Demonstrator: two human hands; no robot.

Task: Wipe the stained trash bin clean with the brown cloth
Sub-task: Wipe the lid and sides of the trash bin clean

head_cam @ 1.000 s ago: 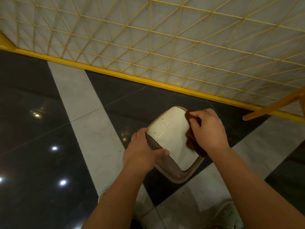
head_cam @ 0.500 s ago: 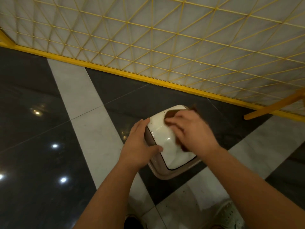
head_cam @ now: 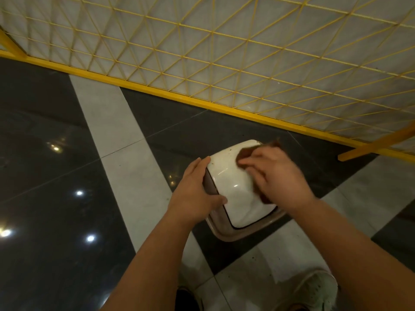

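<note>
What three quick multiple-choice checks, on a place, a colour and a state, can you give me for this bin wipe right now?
1. Where does the brown cloth lie?
A. on the bin's white top
B. on the floor
C. hung on the yellow fence

2. What colour is the fence behind the trash bin?
A. red
B. yellow
C. blue

3. What is the left hand doing?
A. hanging free at the side
B. holding the cloth
C. gripping the bin's left side

Answers:
1 A, the right hand presses the cloth on the white top.
2 B, the rail and mesh are yellow.
3 C, the fingers wrap the bin's left edge, thumb on top.
</note>
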